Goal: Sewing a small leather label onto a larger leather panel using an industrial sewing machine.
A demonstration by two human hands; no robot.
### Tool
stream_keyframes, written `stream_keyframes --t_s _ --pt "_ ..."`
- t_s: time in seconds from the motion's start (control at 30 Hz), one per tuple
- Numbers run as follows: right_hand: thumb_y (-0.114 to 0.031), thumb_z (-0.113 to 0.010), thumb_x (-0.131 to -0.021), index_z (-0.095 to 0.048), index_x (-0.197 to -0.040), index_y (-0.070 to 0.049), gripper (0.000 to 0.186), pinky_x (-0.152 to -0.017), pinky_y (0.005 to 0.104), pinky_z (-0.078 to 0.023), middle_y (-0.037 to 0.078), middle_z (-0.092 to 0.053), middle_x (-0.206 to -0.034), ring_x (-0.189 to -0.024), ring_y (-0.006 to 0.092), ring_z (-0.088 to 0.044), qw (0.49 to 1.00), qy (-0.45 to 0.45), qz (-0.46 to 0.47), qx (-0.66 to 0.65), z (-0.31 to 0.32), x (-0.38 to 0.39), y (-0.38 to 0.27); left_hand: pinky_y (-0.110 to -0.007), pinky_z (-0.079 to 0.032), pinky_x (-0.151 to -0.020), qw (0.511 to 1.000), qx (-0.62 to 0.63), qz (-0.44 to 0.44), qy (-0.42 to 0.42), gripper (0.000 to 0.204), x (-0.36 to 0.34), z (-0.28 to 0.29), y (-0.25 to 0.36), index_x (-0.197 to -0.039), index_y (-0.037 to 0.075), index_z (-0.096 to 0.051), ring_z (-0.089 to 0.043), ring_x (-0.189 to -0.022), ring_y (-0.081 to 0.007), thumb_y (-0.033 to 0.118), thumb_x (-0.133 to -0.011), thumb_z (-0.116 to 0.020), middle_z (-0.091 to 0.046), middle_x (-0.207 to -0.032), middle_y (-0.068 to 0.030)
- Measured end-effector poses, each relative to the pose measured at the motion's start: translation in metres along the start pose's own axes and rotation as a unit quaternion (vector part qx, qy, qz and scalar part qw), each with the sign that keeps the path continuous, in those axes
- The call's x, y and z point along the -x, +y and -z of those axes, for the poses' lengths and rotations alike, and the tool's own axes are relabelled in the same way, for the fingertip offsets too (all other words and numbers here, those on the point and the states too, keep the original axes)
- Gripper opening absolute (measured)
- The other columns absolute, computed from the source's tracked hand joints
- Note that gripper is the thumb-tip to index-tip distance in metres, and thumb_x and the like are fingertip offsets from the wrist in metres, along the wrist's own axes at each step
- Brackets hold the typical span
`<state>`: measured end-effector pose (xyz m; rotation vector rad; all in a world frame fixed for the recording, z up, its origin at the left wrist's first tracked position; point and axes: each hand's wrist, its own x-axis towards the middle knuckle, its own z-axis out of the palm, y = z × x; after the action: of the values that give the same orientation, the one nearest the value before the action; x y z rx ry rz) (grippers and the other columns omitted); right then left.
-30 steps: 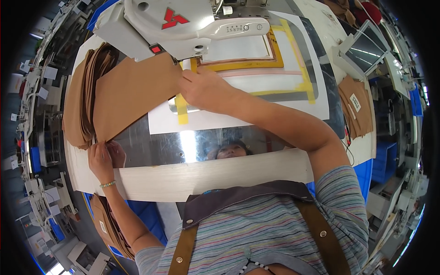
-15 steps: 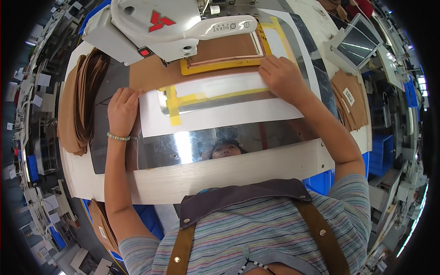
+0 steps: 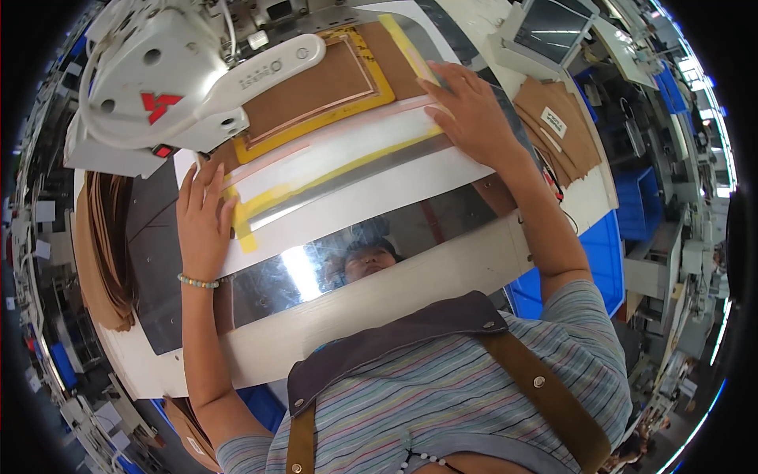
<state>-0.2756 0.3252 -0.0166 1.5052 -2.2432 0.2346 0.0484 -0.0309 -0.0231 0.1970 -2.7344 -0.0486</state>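
Observation:
A brown fabric piece (image 3: 401, 65) lies on a white sheet (image 3: 316, 225), partly under a yellow-edged rectangular frame (image 3: 380, 93). Strips of yellow tape (image 3: 347, 169) mark the sheet in front of the fabric and at both sides. My left hand (image 3: 203, 217) lies with its fingers apart at the left end of the fabric and tape. At the other end, my right hand (image 3: 475, 114) rests with fingers spread on the fabric's right edge, beside the tape. The white sewing machine head (image 3: 150, 71) hides part of the fabric's far left.
Stacked brown fabric pieces (image 3: 106, 253) stand at the left. More brown pieces (image 3: 557, 130) with a white label lie at the right, below a small screen (image 3: 553, 30). A shiny metal plate (image 3: 426, 217) covers the near table; a blue bin (image 3: 568, 265) sits below right.
The view has turned and shifted. Both hands have gone from pinching the brown fabric to lying with fingers spread. The fabric's left part now sits within the taped area.

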Motion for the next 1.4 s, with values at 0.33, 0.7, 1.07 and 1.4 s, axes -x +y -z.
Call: stream_keyframes --t_s 0.33,0.7,1.07,1.4 --pt "-0.033 -0.062 -0.107 -0.074 -0.134 -0.008 0.038 -0.120 0.0505 -0.038 0.013 -0.056 -0.156 -0.149 0.0361 -0.045 0.996 -0.009 -0.026 -0.089 -0.008 0.009 0.006 -0.049 -0.032 -0.128 0.996 0.061 0.035 -0.060 0.045 0.003 -0.001 -0.004 -0.148 0.009 -0.066 -0.039 -0.156 -0.0384 0.021 -0.105 -0.062 -0.051 -0.166 -0.0114" --pt "-0.036 -0.063 -0.107 -0.075 -0.128 -0.008 0.038 -0.119 0.0524 -0.038 0.009 -0.057 -0.157 -0.151 0.0332 -0.044 0.997 -0.017 -0.018 -0.073 -0.003 0.008 0.003 -0.050 -0.031 -0.129 0.994 0.065 0.041 -0.073 0.047 0.006 0.001 -0.006 -0.150 0.009 -0.064 -0.036 -0.158 -0.0389 0.021 -0.104 -0.063 -0.047 -0.169 -0.0105" --pt "-0.035 -0.064 -0.106 -0.076 -0.128 -0.007 0.037 -0.118 0.0483 -0.040 0.011 -0.060 -0.153 -0.150 0.0320 -0.045 0.996 0.008 -0.017 -0.083 -0.005 0.009 0.000 -0.049 -0.036 -0.126 0.997 0.056 0.033 -0.047 0.041 0.006 0.002 -0.006 -0.142 0.006 -0.069 -0.044 -0.153 -0.0382 0.020 -0.103 -0.065 -0.052 -0.164 -0.0135" --pt "-0.032 -0.067 -0.104 -0.076 -0.127 -0.007 0.034 -0.113 0.0446 -0.047 0.009 -0.065 -0.146 -0.141 0.0303 -0.055 0.997 0.030 -0.027 -0.069 0.003 0.010 0.018 -0.048 -0.034 -0.127 0.996 0.077 0.014 -0.042 0.042 0.004 0.002 -0.009 -0.144 0.005 -0.067 -0.045 -0.153 -0.0369 0.020 -0.106 -0.063 -0.055 -0.162 -0.0143"
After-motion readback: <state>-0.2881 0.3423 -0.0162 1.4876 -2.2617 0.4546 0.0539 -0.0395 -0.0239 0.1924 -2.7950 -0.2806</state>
